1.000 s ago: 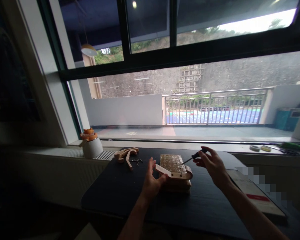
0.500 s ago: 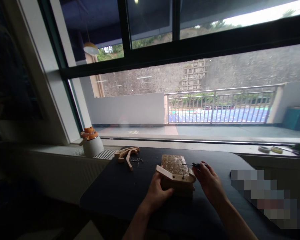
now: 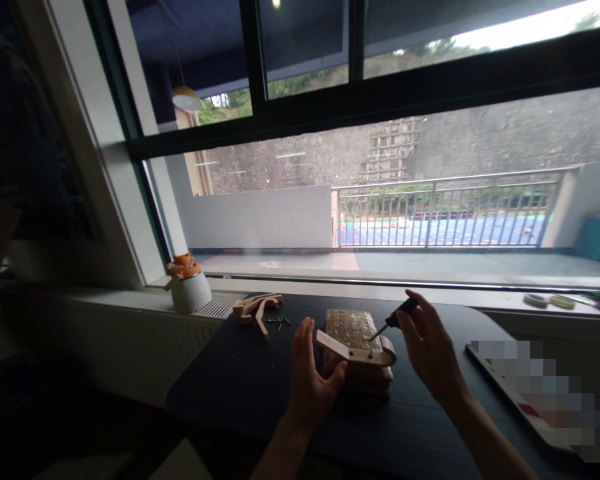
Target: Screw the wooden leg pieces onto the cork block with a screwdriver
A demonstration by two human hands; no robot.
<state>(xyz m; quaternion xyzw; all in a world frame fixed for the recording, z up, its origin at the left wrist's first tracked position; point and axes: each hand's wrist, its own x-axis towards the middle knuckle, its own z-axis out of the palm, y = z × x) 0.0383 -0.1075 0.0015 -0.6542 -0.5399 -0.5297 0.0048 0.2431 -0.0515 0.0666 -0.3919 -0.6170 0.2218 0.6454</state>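
Wooden block, mid-counter | I logged right hand gripping screwdriver, tip slanting down-left onto block's top strip | left hand open, bracing block's left side.

In the lower middle of the frame the worktop is matt black, and on it stands a pale tan wooden block whose top carries a fine pattern of small squares, with a lighter, plain beige wooden arm across its near end. The screwdriver just right of the block has a black handle and a thin dark shaft, while the loose wooden pieces at centre left are the same light beige beside small dark grey screws. On the white sill at left sits a white pot with an orange top.
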